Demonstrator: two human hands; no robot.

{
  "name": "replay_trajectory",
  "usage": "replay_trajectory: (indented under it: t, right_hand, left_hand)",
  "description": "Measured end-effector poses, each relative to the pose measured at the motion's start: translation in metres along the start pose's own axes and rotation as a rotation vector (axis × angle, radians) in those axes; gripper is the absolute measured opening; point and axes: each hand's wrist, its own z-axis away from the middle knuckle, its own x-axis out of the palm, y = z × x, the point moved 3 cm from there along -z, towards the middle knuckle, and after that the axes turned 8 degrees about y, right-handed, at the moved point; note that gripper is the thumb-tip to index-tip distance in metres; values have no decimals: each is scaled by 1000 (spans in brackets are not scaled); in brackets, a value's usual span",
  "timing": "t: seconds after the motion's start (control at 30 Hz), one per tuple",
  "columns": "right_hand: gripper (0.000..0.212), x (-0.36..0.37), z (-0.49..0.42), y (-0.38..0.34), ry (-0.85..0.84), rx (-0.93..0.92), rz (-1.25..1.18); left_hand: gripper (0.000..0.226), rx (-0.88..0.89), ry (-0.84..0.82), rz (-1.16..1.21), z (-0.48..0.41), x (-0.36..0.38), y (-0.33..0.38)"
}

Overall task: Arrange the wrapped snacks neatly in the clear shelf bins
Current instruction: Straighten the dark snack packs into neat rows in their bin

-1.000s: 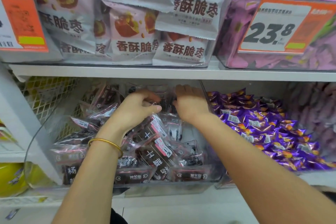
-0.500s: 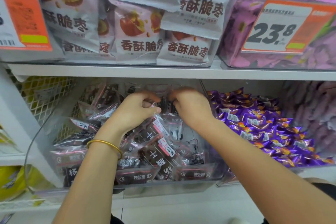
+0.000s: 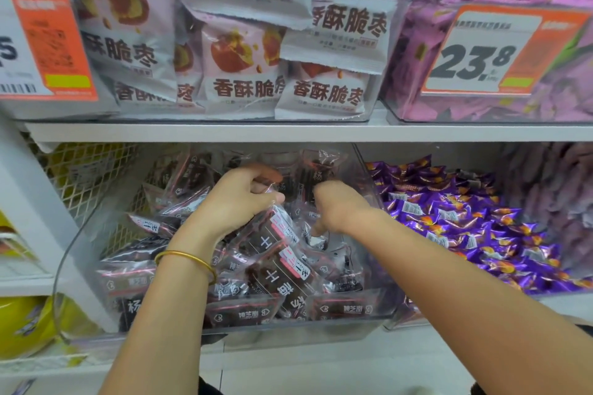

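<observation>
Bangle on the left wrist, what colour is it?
Gold: the bangle is a thin plain band, clearest in the head view.

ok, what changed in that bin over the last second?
The right hand drew back and down from the rear of the clear bin, fingers now curled; whether it holds anything is unclear. That uncovered an upright dark packet at the back. The left hand stayed put, gripping a crinkled packet. The purple candies did not move.
</observation>
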Motion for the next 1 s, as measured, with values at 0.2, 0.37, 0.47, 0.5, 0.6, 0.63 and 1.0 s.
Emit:
replay_trajectory:
  t: [0.2,0.37,0.47,0.5,0.6,0.63,1.0]
  right_hand:
    - [15,-40,3,-3,414,-100,351]
    - [24,-37,-2,5,455,-122,563]
    - [37,-34,-5,8,476,-130,556]
    - [40,-35,-4,8,495,-134,552]
    - [53,-43,4,9,543,-65,549]
    - [52,-46,8,10,605,-88,498]
    - [72,-4,31,-6,-473,-403,444]
  left_hand:
    - [25,-13,-4,9,2,-6,-2]
    - [26,-7,-12,7,3,-6,-1]
    - [21,-8,1,-9,4,-5,0]
    - [17,-5,11,-11,4,-4,1]
    - [14,15,25,-4,7,-2,7]
    - [16,14,16,-5,8,-2,8]
    - [47,50,-123,-6,18,-1,15]
